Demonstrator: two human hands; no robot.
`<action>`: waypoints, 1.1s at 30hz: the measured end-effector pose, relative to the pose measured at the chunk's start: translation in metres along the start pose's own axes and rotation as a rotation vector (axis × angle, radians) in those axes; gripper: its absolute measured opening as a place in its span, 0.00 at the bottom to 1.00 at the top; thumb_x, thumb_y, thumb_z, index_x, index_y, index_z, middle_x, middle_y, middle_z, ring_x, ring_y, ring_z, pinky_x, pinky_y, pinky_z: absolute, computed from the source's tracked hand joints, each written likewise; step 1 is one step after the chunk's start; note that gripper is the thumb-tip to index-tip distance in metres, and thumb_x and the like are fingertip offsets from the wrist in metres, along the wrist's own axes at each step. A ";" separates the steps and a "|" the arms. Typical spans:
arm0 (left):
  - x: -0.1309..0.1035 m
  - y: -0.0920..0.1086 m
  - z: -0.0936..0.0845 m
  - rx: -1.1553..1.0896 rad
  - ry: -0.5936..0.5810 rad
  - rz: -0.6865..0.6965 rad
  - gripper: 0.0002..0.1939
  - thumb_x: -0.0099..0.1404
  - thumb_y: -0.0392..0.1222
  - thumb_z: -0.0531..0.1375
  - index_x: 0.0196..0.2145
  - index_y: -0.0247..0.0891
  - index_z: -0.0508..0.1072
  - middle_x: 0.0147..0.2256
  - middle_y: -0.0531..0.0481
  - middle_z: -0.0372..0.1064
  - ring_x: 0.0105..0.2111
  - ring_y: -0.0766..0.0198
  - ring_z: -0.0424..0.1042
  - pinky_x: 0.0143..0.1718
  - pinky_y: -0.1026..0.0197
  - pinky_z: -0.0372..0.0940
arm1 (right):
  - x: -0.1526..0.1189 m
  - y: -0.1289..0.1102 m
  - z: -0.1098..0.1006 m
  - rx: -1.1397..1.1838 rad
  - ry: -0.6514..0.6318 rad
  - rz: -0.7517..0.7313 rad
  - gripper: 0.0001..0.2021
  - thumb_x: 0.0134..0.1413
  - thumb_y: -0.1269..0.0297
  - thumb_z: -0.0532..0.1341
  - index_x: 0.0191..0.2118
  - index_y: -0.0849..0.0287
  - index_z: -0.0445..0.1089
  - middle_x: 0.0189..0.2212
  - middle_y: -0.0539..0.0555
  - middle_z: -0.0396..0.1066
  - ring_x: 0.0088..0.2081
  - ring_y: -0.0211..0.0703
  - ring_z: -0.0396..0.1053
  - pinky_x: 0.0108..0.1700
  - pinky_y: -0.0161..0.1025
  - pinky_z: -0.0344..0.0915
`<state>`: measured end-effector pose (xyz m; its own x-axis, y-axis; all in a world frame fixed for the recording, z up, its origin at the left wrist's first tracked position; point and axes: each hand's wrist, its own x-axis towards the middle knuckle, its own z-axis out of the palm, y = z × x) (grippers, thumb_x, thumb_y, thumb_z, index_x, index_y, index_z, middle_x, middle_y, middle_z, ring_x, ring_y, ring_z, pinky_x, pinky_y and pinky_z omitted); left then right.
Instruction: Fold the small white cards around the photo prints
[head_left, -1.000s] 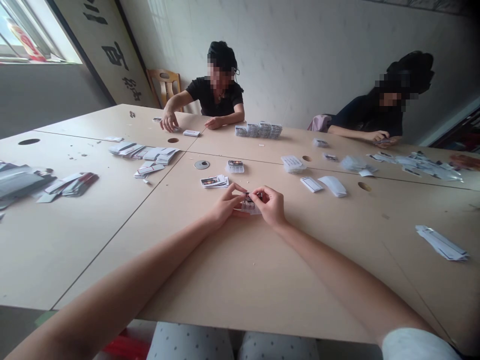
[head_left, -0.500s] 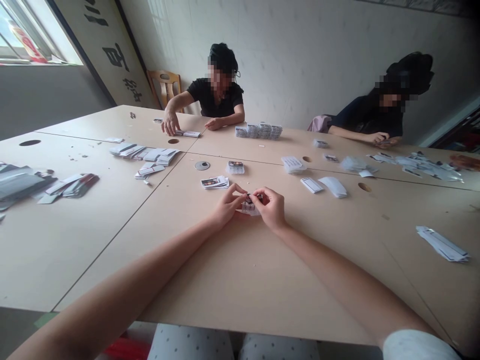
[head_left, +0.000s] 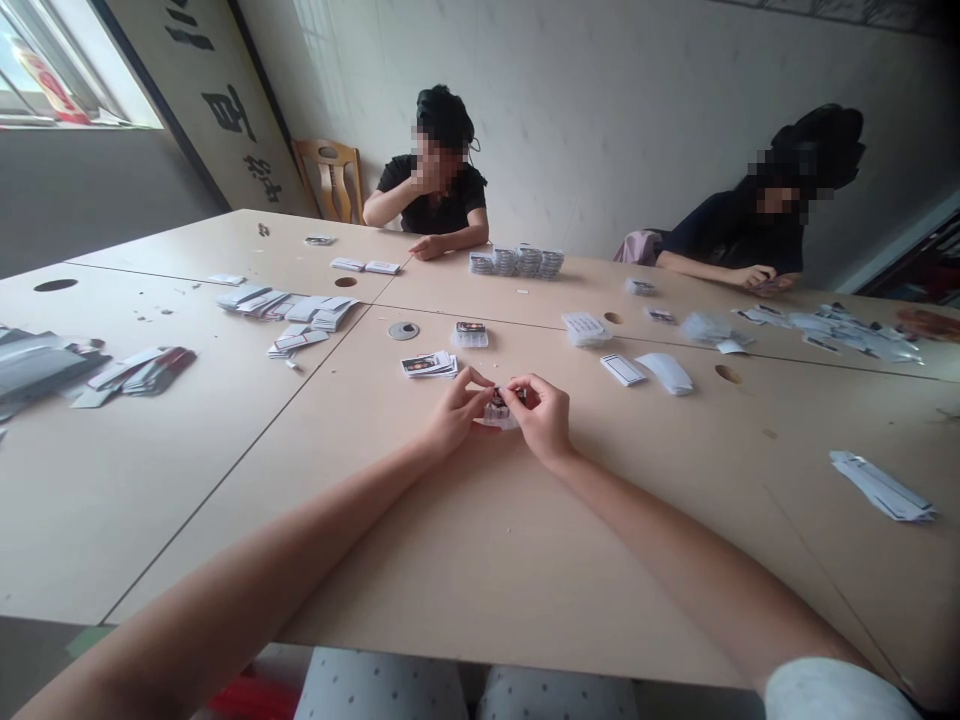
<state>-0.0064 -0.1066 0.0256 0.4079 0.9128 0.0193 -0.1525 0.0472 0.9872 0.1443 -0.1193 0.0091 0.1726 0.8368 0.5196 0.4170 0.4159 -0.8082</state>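
My left hand (head_left: 455, 412) and my right hand (head_left: 543, 415) meet at a small clear plastic case (head_left: 501, 417) with a dark printed card along its top. Both hands are closed, thumbs and forefingers pinching the case's upper edge from either side. Parts of the case are hidden by the fingers. Just beyond my hands lies a stack of printed cards (head_left: 428, 365). Behind it is another clear case (head_left: 470, 335) with a dark printed top. To the right rests a stack of clear plastic trays (head_left: 586, 329).
White slips (head_left: 622, 370) and pale sheets (head_left: 666, 374) lie right of my hands, with a strip bundle (head_left: 881, 487) farther right. Paper piles (head_left: 289, 305) spread across the left. Stacked cases (head_left: 517, 262) stand before one co-worker (head_left: 442, 190); another co-worker (head_left: 739, 235) sits at right.
My hands stay at the case with almost no movement. The co-worker opposite has lifted a hand from the white packs on the table up to the face.
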 end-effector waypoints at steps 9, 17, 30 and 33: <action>0.000 0.001 0.000 0.014 -0.005 0.004 0.20 0.59 0.54 0.62 0.36 0.39 0.60 0.34 0.49 0.73 0.32 0.62 0.75 0.31 0.56 0.73 | 0.000 0.000 0.001 0.011 0.012 0.008 0.08 0.51 0.60 0.62 0.27 0.59 0.71 0.25 0.51 0.70 0.22 0.35 0.59 0.27 0.35 0.58; 0.001 0.002 -0.001 0.036 -0.011 -0.023 0.22 0.55 0.51 0.67 0.37 0.39 0.60 0.34 0.47 0.74 0.33 0.59 0.75 0.32 0.54 0.73 | -0.001 0.000 0.001 0.011 0.009 0.011 0.07 0.51 0.62 0.62 0.28 0.59 0.70 0.25 0.51 0.70 0.22 0.35 0.59 0.27 0.34 0.59; 0.001 -0.002 -0.003 0.002 -0.017 -0.011 0.19 0.55 0.41 0.66 0.38 0.39 0.60 0.35 0.48 0.74 0.34 0.60 0.75 0.34 0.55 0.73 | -0.002 -0.001 0.001 -0.033 0.036 0.032 0.08 0.51 0.59 0.62 0.30 0.57 0.67 0.24 0.48 0.69 0.22 0.34 0.60 0.26 0.33 0.59; 0.002 -0.004 -0.004 -0.026 -0.018 0.005 0.19 0.54 0.40 0.66 0.38 0.39 0.60 0.34 0.48 0.74 0.33 0.60 0.76 0.33 0.56 0.72 | -0.002 0.000 0.001 -0.051 0.081 0.072 0.12 0.47 0.58 0.65 0.32 0.56 0.63 0.24 0.46 0.67 0.21 0.34 0.62 0.26 0.32 0.59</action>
<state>-0.0087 -0.1028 0.0207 0.4235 0.9055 0.0276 -0.1777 0.0532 0.9826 0.1431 -0.1207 0.0082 0.2743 0.8316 0.4829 0.4452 0.3353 -0.8303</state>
